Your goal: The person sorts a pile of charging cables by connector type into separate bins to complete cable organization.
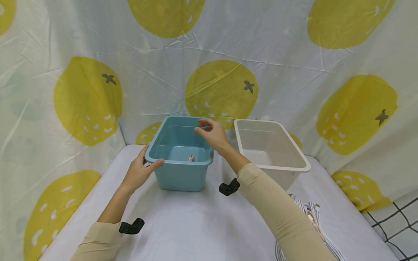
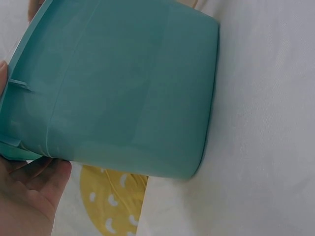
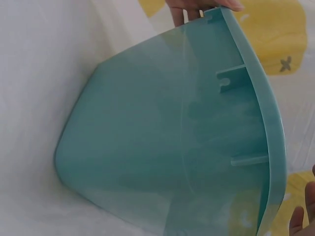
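Observation:
My left hand [image 1: 138, 172] grips the blue bin [image 1: 181, 177] at its front left corner, thumb over the rim and fingers on the outer side. In the left wrist view the fingers of that left hand [image 2: 32, 196] reach under the rim. Above the bin's right rim hovers my right hand [image 1: 213, 136], fingers loosely bent and thumb apart, holding nothing. Only some fingertips of the right hand [image 3: 305, 211] show at the edge of the right wrist view. Inside the bin, near its front wall, lies a small white and reddish-brown item [image 1: 191, 158].
To the right of the blue bin stands a white bin [image 1: 284, 168]. Bundled white cables [image 1: 313, 214] lie in front of it, partly behind my right sleeve. A lemon-print curtain [image 1: 156, 83] hangs behind the white-covered table [image 1: 183, 224]. Black wire grid [image 1: 400, 217] shows at the far right.

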Available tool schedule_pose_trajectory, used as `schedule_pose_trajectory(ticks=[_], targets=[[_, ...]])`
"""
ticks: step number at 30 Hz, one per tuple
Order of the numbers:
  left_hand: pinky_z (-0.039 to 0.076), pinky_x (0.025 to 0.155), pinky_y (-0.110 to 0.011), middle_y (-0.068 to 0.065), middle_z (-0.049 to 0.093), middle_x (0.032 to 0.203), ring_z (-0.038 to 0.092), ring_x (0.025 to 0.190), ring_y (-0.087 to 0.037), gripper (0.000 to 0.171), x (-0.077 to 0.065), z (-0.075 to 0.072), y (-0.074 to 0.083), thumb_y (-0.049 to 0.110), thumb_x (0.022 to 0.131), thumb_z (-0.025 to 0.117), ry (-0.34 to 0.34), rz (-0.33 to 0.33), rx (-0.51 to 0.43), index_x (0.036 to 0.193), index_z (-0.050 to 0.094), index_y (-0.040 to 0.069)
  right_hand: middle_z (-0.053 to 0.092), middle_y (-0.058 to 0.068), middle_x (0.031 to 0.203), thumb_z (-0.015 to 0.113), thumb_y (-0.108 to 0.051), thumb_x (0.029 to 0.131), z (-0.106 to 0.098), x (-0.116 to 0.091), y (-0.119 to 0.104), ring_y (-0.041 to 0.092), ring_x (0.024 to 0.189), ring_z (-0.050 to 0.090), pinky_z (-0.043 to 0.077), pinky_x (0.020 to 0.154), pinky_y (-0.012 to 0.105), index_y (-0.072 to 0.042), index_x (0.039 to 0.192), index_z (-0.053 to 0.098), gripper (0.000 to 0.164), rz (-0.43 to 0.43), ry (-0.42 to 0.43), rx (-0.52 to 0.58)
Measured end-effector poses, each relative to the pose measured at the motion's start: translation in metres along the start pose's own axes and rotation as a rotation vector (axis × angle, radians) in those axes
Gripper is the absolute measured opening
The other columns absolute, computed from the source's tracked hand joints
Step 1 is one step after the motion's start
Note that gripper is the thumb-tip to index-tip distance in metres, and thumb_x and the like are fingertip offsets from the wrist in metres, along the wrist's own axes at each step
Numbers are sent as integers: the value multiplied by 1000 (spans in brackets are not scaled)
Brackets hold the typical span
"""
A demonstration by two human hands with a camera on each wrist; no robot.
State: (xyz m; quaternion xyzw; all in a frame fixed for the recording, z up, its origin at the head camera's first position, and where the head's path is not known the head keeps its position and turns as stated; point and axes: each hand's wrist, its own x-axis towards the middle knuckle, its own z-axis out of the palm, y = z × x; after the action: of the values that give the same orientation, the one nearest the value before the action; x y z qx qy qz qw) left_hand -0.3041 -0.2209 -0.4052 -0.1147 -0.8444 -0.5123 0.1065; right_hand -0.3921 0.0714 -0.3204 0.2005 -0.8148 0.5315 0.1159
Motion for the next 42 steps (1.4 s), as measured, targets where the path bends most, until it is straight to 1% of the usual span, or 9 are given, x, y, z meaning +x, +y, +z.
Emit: schedule_pose_trajectory(ticks=[8, 13, 18, 22, 25, 28, 32, 37, 42], targets=[[41, 108, -61, -21, 33, 163, 35, 146, -42, 99, 0, 0, -1, 46, 98, 71, -2, -3, -3, 167, 9, 9, 68, 9, 122, 75, -23, 98, -7, -2, 3, 28, 110, 59, 54, 87, 44, -11, 135, 67, 40, -8, 10, 32], [40, 108, -61, -20, 32, 163, 34, 147, -42, 100, 1, 0, -2, 47, 98, 70, -2, -8, -9, 167, 9, 10, 67, 11, 122, 74, -20, 98, -15, -4, 3, 31, 109, 59, 53, 87, 43, -9, 133, 68, 38, -14, 12, 34], [40, 108, -62, -21, 32, 163, 34, 147, -43, 100, 1, 2, -1, 47, 98, 70, -8, -10, -8, 167, 8, 9, 66, 9, 125, 72, -20, 100, -27, -11, 2, 32, 111, 58, 52, 86, 42, -8, 133, 67, 36, 20, -2, 57], [41, 108, -61, -22, 33, 163, 35, 146, -43, 100, 1, 2, 0, 46, 99, 69, -14, -8, -9, 167, 7, 9, 67, 9, 125, 72, -20, 99, -35, -17, 0, 28, 109, 58, 52, 86, 41, -10, 132, 69, 35, 33, 22, 63], [41, 108, -61, -22, 33, 163, 35, 146, -43, 100, 1, 1, -1, 46, 99, 69, -12, -15, -8, 167, 6, 10, 68, 8, 124, 73, -21, 99, -40, -20, -1, 26, 108, 59, 53, 87, 40, -10, 132, 68, 36, 30, 28, 54], [41, 108, -62, -22, 32, 163, 34, 147, -43, 100, -1, 0, -1, 45, 99, 69, -14, -20, -12, 167, 6, 10, 68, 7, 122, 74, -19, 98, -43, -25, -1, 27, 107, 60, 54, 88, 40, -7, 135, 66, 39, 29, 25, 50], [41, 107, -62, -21, 31, 163, 34, 147, -43, 97, -3, 1, 0, 43, 99, 70, -18, -9, -41, 167, 7, 12, 68, 7, 121, 75, -17, 98, -46, -31, -2, 28, 106, 61, 55, 86, 40, -7, 136, 65, 41, 29, 26, 33], [42, 106, -62, -21, 33, 162, 36, 145, -43, 96, -4, 1, 1, 40, 100, 70, -14, -10, -44, 167, 8, 10, 67, 7, 123, 75, -19, 97, -53, -40, -5, 28, 107, 61, 55, 84, 41, -9, 137, 65, 42, 5, 3, 9], [41, 107, -62, -22, 32, 163, 36, 146, -43, 98, -3, 0, 4, 41, 99, 70, -18, -10, -40, 167, 7, 9, 65, 11, 127, 74, -19, 98, -63, -47, -6, 29, 109, 60, 55, 83, 40, -9, 141, 62, 46, -5, -14, 27]])
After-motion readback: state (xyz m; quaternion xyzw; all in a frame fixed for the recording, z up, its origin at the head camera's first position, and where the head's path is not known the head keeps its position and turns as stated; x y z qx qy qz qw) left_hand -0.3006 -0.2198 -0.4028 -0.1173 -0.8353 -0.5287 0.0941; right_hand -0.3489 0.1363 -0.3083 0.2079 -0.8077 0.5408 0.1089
